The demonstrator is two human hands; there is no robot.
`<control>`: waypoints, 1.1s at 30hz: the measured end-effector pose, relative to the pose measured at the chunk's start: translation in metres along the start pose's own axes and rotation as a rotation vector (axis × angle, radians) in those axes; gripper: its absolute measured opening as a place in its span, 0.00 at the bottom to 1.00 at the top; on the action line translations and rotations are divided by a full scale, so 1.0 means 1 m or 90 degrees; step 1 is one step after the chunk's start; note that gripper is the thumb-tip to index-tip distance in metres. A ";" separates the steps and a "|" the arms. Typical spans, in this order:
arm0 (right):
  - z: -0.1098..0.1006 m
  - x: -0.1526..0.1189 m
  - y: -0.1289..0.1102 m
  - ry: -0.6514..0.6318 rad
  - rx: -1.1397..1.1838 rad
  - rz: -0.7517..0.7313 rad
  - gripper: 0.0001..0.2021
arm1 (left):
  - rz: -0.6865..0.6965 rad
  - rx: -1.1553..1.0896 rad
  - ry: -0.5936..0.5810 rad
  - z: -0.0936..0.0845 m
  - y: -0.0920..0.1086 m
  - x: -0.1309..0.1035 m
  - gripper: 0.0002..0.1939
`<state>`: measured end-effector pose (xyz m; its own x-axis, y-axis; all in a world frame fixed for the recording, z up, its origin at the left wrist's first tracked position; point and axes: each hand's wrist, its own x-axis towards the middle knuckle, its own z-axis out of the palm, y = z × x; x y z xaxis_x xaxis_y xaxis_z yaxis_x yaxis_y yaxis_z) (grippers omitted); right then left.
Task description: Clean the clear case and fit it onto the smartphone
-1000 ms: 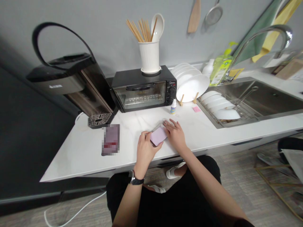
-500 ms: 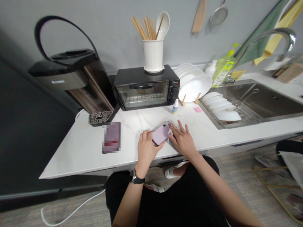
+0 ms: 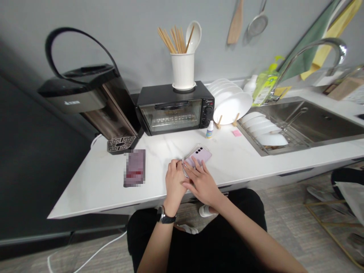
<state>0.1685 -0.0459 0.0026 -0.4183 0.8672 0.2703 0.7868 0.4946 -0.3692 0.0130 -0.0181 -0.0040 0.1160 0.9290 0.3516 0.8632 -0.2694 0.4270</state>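
A lilac phone [image 3: 204,154] with dark camera lenses lies tilted on the white counter, with a clear edge around it like a transparent case. My left hand [image 3: 174,182] grips its near left corner, fingers curled round the edge. Over the phone's lower left part lies my right hand [image 3: 202,185], its fingers stretched out and its thumb close to my left hand. A whitish edge shows under the right fingertips; I cannot make out what it is. Just beyond the phone stands a small white bottle [image 3: 209,129] with a coloured label.
A blurred-out purple item [image 3: 135,167] lies left on the counter [image 3: 99,189]. Behind are a water dispenser [image 3: 88,98], a toaster oven [image 3: 173,113] bearing a chopstick holder [image 3: 182,70], and racked plates [image 3: 234,108]. A pink slip [image 3: 236,133] lies near the sink [image 3: 321,117].
My right hand has slid from the phone's upper right side down and left across it, uncovering the camera lenses. My left hand stays at the corner. The view has shifted slightly.
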 end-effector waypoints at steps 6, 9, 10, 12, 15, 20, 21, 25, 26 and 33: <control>-0.017 -0.005 0.050 0.050 -0.071 0.122 0.31 | -0.015 0.010 0.008 -0.001 0.003 0.001 0.28; -0.023 0.014 0.071 0.059 -0.102 0.184 0.33 | -0.006 0.022 0.027 0.001 0.003 0.002 0.29; -0.023 0.021 0.074 0.055 -0.101 0.188 0.34 | -0.003 0.025 0.031 0.001 0.003 0.002 0.29; -0.020 0.034 0.070 0.045 -0.088 0.179 0.35 | -0.002 0.028 0.037 0.002 0.003 0.002 0.28; -0.009 0.043 0.047 0.030 -0.055 0.134 0.35 | -0.012 0.021 0.033 0.002 0.003 0.001 0.25; 0.007 0.020 -0.002 0.032 -0.010 0.012 0.33 | -0.009 0.010 0.017 0.003 0.000 0.001 0.21; 0.007 0.012 -0.007 0.034 -0.011 0.001 0.34 | -0.014 0.011 0.018 0.003 0.000 0.001 0.20; -0.002 -0.011 0.000 0.021 -0.023 0.013 0.35 | -0.039 -0.024 0.012 0.001 0.003 0.002 0.21; -0.006 -0.014 0.008 0.022 -0.032 0.033 0.34 | -0.040 -0.037 0.008 0.000 0.004 0.002 0.22; -0.023 0.014 0.067 0.058 -0.100 0.198 0.33 | -0.013 0.009 0.023 -0.002 0.006 0.002 0.29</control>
<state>0.2257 -0.0021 0.0016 -0.1109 0.9624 0.2478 0.9334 0.1865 -0.3066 0.0176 -0.0180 0.0007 0.0801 0.9244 0.3730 0.8721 -0.2462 0.4228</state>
